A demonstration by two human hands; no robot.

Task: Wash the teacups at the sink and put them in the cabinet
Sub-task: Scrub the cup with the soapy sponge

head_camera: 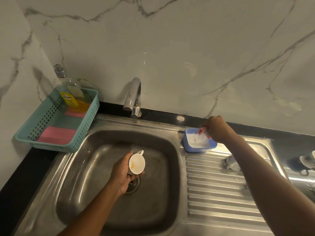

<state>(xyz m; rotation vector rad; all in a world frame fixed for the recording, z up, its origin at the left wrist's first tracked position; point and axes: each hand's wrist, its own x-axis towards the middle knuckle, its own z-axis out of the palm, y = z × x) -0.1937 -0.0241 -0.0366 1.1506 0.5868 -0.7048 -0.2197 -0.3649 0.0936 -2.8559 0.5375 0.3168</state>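
Teacup (136, 163): white, with a yellowish stain inside near the rim. It is held over the sink (95, 176) basin, just above the drain (134, 184). It is tipped so that its mouth faces up towards the camera, with the handle pointing away.

Left hand (121, 173): fingers and thumb wrapped round the outside of the teacup, grasping it firmly by the body.

Right hand (217, 129): fingers curled and clenched on a pale pad (202, 132) with a reddish edge, too blurred to identify further. The pad is pressed into the white contents of a blue tub (190, 149).

Blue tub: small and rectangular, standing at the back corner of the drainboard (214, 198), just beside the basin.

Second teacup (232, 163): lying on the ribbed drainboard, partly hidden by the right forearm.

Third teacup (307, 160): at the right edge of view, on the flat steel beyond the ribs, cut off by the frame.

Sink: one stainless steel basin, with the drainboard on its right.

Tap (133, 96): chrome with a curved spout, mounted behind the basin.

Basket (85, 128): teal perforated plastic, on the black counter (25, 167) left of the sink. It holds a clear bottle (68, 86) of yellow liquid and two pink sponges (56, 135).

Wall (187, 48): white marble-pattern panels with grey veins, meeting in a corner at left.
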